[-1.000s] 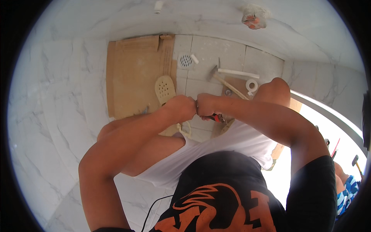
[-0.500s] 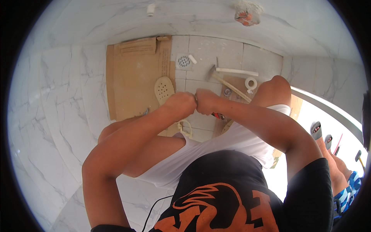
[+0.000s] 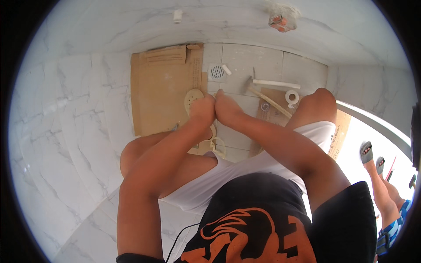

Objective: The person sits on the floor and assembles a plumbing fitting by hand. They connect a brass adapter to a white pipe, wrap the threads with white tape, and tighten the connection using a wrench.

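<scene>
My left hand [image 3: 202,108] and my right hand [image 3: 228,108] are pressed together over the floor, in front of my bent knees. Both are closed, with the fingers curled. The right thumb points away from me along the join. Whatever lies inside the hands is hidden by the fingers. Just beyond the left hand, a cream clog [image 3: 193,97] with small holes shows partly, over a flattened cardboard sheet [image 3: 162,96].
A round floor drain [image 3: 216,72] has a short white pipe piece [image 3: 226,69] beside it. A wooden-handled hammer [image 3: 269,101], a white pipe [image 3: 276,83] and a white tape roll [image 3: 291,97] lie to the right. Another person's legs [image 3: 381,188] show at far right.
My hands have moved away from me and turned, staying together. A red and black handle that stuck out below the right hand no longer shows. The view has shifted slightly.
</scene>
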A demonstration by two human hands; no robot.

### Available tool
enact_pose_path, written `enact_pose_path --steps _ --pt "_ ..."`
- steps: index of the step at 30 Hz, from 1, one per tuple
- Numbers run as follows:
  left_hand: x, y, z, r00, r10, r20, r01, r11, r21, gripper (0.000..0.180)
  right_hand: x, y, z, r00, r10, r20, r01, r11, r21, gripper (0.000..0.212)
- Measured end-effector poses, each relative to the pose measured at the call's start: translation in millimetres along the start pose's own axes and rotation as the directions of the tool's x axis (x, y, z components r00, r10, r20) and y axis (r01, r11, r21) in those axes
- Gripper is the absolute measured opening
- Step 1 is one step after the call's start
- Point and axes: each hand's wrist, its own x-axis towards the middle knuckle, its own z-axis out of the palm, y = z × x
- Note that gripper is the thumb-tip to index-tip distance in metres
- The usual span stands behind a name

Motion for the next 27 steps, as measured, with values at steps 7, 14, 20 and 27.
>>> enact_pose_path --steps 7,14,20,27 --pt "32.9 -24.5 3.5 0.994 -0.068 -0.081 0.07 0.997 0.021 0.025 15.7 -18.7 1.2 0.999 -0.029 -0.033 0.027 0.998 -0.062 0.066" --pt "38.9 -26.5 -1.3 0.992 -0.112 -0.061 0.109 0.993 -0.043 0.032 20.6 -24.2 -4.9 0.995 -0.056 -0.08 0.046 0.991 -0.127 0.064" --pt "46.8 -34.9 -14.7 0.999 -0.047 -0.02 0.04 0.958 -0.283 0.035 21.7 -11.2 -14.4 0.979 -0.157 -0.133 0.13 0.973 -0.19 0.061" --pt "43.4 -43.3 -60.5 0.861 0.281 0.424 0.303 0.387 -0.871 0.024 5.2 21.7 -33.4 0.896 -0.312 -0.317 0.325 0.946 -0.011 0.06"
